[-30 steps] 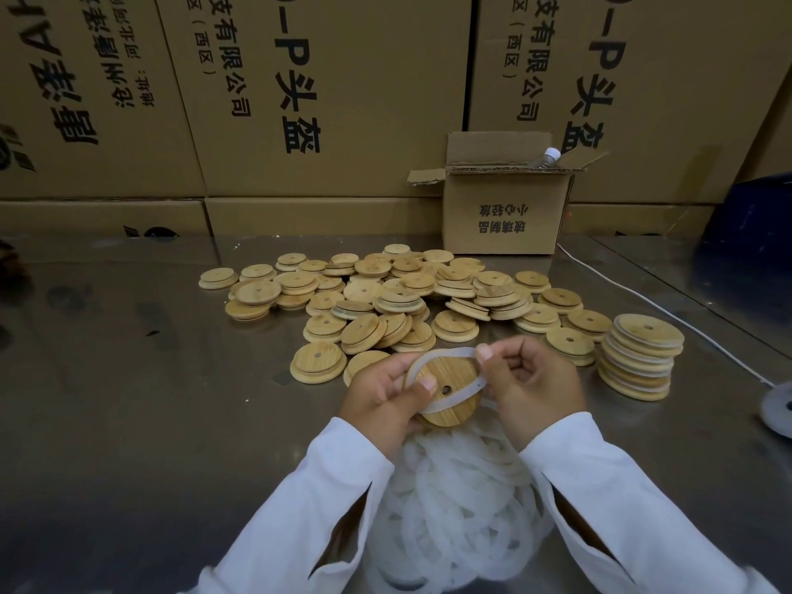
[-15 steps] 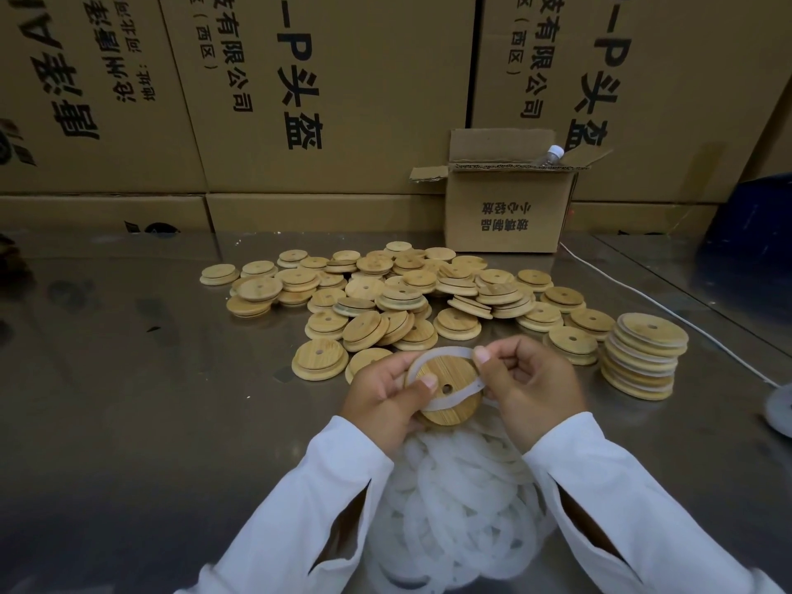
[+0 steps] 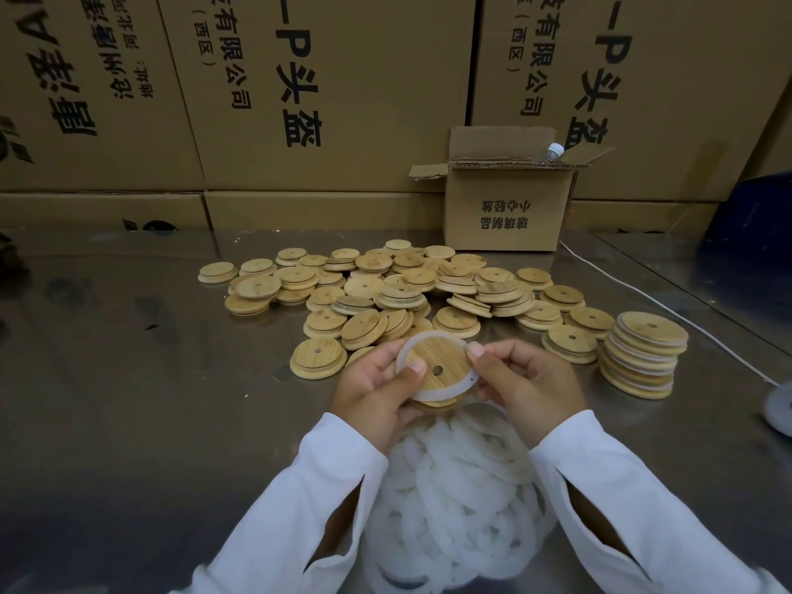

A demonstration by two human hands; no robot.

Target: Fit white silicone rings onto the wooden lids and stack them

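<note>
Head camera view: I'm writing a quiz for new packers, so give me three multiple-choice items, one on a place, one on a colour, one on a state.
1. Where is the neat stack of ringed lids?
A) right of the loose lids
B) left of them
C) under the hands

2. What colour is the ring on the held lid?
A) black
B) white
C) blue

3. How is the held lid supported?
A) lying flat, untouched
B) resting on the stack
C) pinched by the left hand and right hand

Answers:
1 A, it stands at the heap's right edge.
2 B, it shows pale white against the wood.
3 C, fingers of both hands curl round its rim.
</note>
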